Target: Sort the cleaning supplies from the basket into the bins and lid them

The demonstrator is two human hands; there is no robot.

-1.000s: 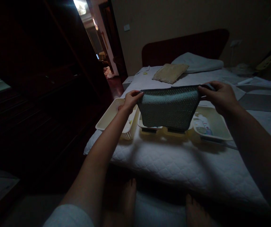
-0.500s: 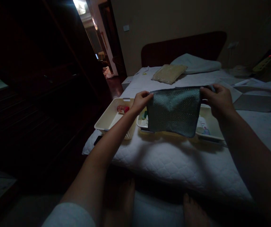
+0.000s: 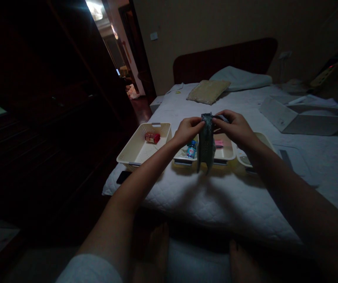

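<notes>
A dark grey-green mesh cloth (image 3: 206,146) hangs in a narrow fold above a white tray (image 3: 204,158). My left hand (image 3: 188,131) pinches its top from the left, and my right hand (image 3: 234,127) grips it from the right, with the fingers nearly meeting. In that tray, a small bottle with a blue label (image 3: 191,149) stands left of the cloth, and a pink item (image 3: 219,143) lies to its right. A cream plastic basket (image 3: 139,153) holding a red packet (image 3: 153,137) sits left of my left hand.
All of this rests on a white quilted mattress (image 3: 216,196). A black phone (image 3: 123,177) lies near its left edge. A pale tray (image 3: 256,153) is partly behind my right forearm, and a grey open box (image 3: 307,118) lies further right. A cushion and pillow lie at the headboard.
My hands have moved together, and the cloth, spread wide before, is now gathered into a narrow hanging fold. The bottle and pink item are now visible in the tray.
</notes>
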